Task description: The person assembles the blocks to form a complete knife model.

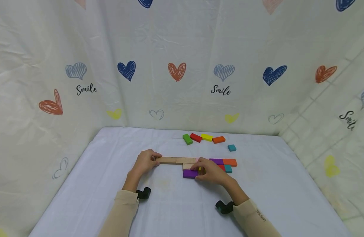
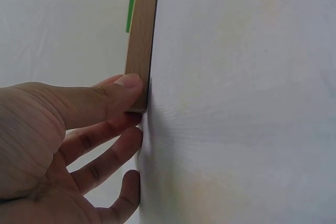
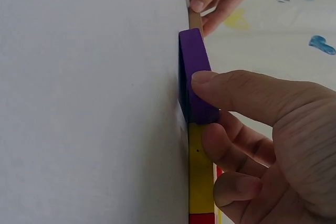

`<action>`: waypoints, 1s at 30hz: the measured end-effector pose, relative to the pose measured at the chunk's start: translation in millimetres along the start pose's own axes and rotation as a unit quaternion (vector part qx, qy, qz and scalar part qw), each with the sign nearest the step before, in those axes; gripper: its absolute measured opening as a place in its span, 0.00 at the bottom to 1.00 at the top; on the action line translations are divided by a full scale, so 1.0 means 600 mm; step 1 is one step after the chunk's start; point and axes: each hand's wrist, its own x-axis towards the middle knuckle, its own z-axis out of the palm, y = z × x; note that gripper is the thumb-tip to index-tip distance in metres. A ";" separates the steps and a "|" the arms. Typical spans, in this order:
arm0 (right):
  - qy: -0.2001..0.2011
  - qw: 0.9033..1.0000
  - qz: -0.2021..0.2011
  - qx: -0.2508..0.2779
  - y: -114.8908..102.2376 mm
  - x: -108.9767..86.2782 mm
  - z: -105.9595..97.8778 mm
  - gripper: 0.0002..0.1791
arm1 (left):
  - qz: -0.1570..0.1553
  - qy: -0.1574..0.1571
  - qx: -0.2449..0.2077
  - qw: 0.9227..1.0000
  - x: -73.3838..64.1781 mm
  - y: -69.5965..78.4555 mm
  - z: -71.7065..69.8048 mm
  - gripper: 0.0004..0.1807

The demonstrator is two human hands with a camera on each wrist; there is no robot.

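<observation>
My left hand (image 1: 144, 162) is at the left end of a row of blocks, pinching the end of a plain wooden block (image 1: 167, 160) between thumb and fingers. A second plain wooden block (image 1: 186, 161) lies end to end with it. My right hand (image 1: 212, 171) pinches a purple block (image 1: 190, 173) at the row's near side; in the right wrist view this purple block (image 3: 197, 61) tilts slightly, with a yellow block (image 3: 201, 182) beyond its end. A shorter wooden piece (image 1: 187, 166) shows behind the purple block. The right hand hides part of the row.
Right of the hand lie another purple block (image 1: 216, 161), an orange block (image 1: 230, 162) and a teal block (image 1: 228, 168). Farther back are loose green (image 1: 187, 139), red (image 1: 196, 137), yellow (image 1: 207, 137), orange (image 1: 219, 140) and teal (image 1: 232, 147) blocks. A white cloth (image 1: 164, 210) covers the table.
</observation>
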 end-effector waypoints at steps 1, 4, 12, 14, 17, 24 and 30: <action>0.001 1.000 0.000 -0.002 0.000 0.000 0.000 0.18 | 0.000 0.000 0.000 1.000 0.000 0.000 0.000 0.17; 0.005 1.000 0.000 -0.007 0.000 0.001 0.001 0.17 | 0.001 0.001 -0.002 1.000 -0.001 0.000 -0.001 0.16; 0.011 1.000 0.007 -0.010 -0.003 -0.002 -0.001 0.16 | -0.001 0.001 -0.003 1.000 -0.001 -0.001 -0.001 0.16; 0.011 1.000 0.009 -0.008 -0.004 -0.003 -0.002 0.16 | -0.003 0.000 -0.002 1.000 -0.001 -0.001 -0.001 0.16; 0.012 1.000 0.012 -0.009 -0.004 -0.002 -0.001 0.16 | -0.005 -0.001 -0.001 1.000 -0.001 0.000 -0.002 0.16; 0.016 1.000 0.014 -0.005 -0.004 0.001 0.002 0.15 | -0.008 -0.002 0.001 1.000 0.000 0.002 -0.002 0.16; 0.019 1.000 0.023 -0.006 -0.009 -0.001 0.001 0.15 | -0.006 -0.002 0.000 1.000 -0.001 0.002 -0.003 0.16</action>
